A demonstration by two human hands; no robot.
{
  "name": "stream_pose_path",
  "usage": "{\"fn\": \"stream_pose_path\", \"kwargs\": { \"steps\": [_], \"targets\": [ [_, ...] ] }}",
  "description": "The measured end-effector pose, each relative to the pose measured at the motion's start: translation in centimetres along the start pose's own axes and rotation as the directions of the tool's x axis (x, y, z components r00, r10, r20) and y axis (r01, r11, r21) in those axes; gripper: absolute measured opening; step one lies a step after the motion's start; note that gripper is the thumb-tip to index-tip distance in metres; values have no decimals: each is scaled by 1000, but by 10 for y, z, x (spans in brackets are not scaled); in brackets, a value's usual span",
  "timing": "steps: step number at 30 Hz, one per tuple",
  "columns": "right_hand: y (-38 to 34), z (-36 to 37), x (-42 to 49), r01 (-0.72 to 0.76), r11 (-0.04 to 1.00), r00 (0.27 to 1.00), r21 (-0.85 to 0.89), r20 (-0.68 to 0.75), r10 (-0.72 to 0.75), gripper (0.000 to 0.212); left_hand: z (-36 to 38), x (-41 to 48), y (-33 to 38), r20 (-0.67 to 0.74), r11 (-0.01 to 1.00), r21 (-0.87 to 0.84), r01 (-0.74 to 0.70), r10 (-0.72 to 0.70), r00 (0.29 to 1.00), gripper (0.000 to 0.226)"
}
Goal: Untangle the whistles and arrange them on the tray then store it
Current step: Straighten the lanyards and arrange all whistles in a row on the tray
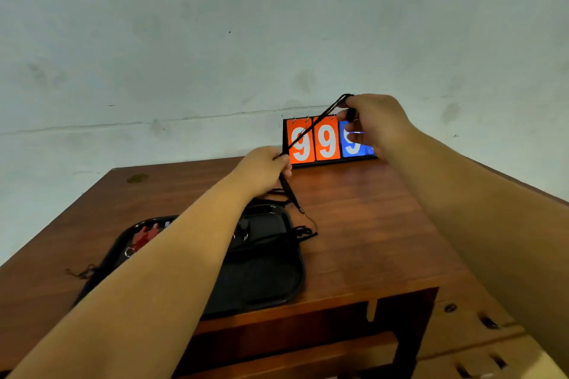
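Stretching taut above the wooden table (369, 224), a black lanyard (308, 130) runs from the left hand (264, 169), whose fingers curl round it, up to the right hand (374, 124), which pinches its upper end. Its loose tail trails down to the black tray (268, 274), where red whistles (144, 237) lie. A scoreboard (326, 141) stands behind.

One head-worn wide-angle view, set above the near edge of the table (354, 224), faces forward and down across it to the wall (215, 40) behind. It sits close: the tray (271, 274) at the table's near left lies just under the lens. The table fills the lower half, the wall the upper.
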State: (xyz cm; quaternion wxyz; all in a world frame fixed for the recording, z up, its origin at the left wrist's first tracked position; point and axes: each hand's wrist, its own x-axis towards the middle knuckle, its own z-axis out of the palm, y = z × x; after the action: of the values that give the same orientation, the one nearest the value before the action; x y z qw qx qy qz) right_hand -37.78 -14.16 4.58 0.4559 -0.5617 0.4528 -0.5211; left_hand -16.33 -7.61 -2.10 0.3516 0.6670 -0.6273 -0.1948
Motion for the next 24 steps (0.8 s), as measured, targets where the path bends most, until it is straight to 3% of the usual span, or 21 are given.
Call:
{"fn": "stream_pose_path", "kwargs": {
  "steps": [3,9,14,19,24],
  "targets": [
    [9,-14,-3,-35,999,999,-19,-31,34,15,-26,-12,-5,-68,993,-115,23,-31,997,33],
    [49,-29,-16,-44,994,999,-95,-14,43,15,-81,-59,-37,-119,996,-93,14,-25,993,26],
    [80,-15,-42,-46,995,993,-92,101,56,22,-119,-107,-77,-220,997,-65,46,-59,974,18],
    [90,14,-69,67,970,978,-233,210,-17,11,-141,-150,-108,-344,993,-90,79,-105,933,11],
    [101,32,-89,179,923,967,-342,232,-102,13,-148,-176,-133,-369,988,-36,149,-152,917,23]
  ]
}}
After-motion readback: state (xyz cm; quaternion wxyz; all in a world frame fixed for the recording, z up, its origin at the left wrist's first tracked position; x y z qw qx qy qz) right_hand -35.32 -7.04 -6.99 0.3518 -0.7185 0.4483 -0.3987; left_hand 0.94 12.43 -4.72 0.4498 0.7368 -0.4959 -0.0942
